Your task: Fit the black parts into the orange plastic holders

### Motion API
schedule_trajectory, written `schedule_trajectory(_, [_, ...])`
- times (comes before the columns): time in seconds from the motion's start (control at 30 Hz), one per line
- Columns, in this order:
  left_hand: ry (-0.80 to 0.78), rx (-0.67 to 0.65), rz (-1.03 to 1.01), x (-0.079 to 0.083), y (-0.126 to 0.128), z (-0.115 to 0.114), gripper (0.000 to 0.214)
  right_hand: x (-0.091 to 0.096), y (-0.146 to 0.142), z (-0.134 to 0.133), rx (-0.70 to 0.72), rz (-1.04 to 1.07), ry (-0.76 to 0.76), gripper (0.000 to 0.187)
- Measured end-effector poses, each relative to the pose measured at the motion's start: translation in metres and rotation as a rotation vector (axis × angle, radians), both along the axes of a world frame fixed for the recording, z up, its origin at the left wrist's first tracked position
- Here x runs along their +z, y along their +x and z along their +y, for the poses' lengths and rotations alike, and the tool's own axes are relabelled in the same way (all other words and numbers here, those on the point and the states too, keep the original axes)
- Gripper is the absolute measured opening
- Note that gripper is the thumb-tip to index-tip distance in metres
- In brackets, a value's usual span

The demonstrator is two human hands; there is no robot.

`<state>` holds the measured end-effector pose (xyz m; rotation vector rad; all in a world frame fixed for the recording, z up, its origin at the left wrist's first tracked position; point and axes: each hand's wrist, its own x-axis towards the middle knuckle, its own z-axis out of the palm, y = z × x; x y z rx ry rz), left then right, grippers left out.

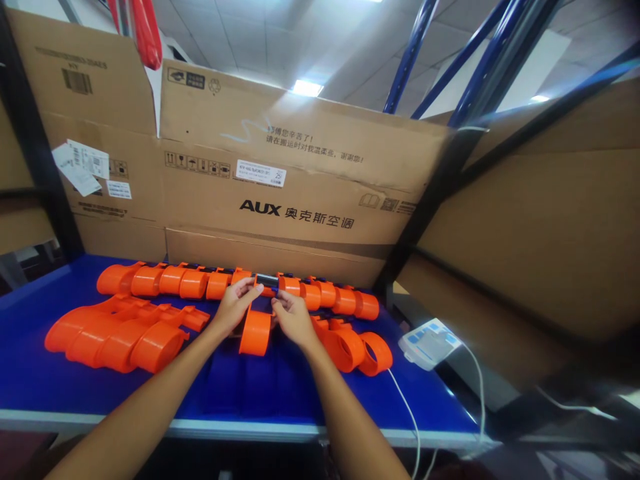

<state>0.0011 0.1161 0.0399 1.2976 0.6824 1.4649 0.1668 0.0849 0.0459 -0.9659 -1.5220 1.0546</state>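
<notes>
Two hands pinch one small dark part above an orange plastic band

Left of the fingers lies a pile of orange bands (pixel 117 333); the left hand (pixel 234 308) has thumb and forefinger closed on the left end of the small dark part (pixel 267 281), which sits level with the row of bands (pixel 200 281) behind the fingertips; just below them an orange band (pixel 255 331) stands on the blue table (pixel 40 380); the right hand (pixel 294 319) nips the part's right end. The band looks light, smooth, springy thin plastic, best held by its edges
</notes>
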Motion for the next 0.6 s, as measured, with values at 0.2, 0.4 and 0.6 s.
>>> schedule_trajectory(0.2, [0.001, 0.033, -0.010, 0.0039, -0.0010, -0.0033, 0.056, 0.0062, -0.0001, -0.0006, -0.044, -0.070, 0.091, 0.017])
schedule_trajectory(0.4, [-0.010, 0.011, -0.012, 0.0048, -0.0012, -0.0053, 0.059, 0.0065, 0.0012, -0.0019, -0.055, -0.120, 0.160, 0.016])
schedule_trajectory(0.6, [-0.010, 0.015, -0.009, 0.0057, -0.0005, -0.0061, 0.057, 0.0035, 0.0022, -0.0006, -0.052, -0.151, 0.182, 0.018])
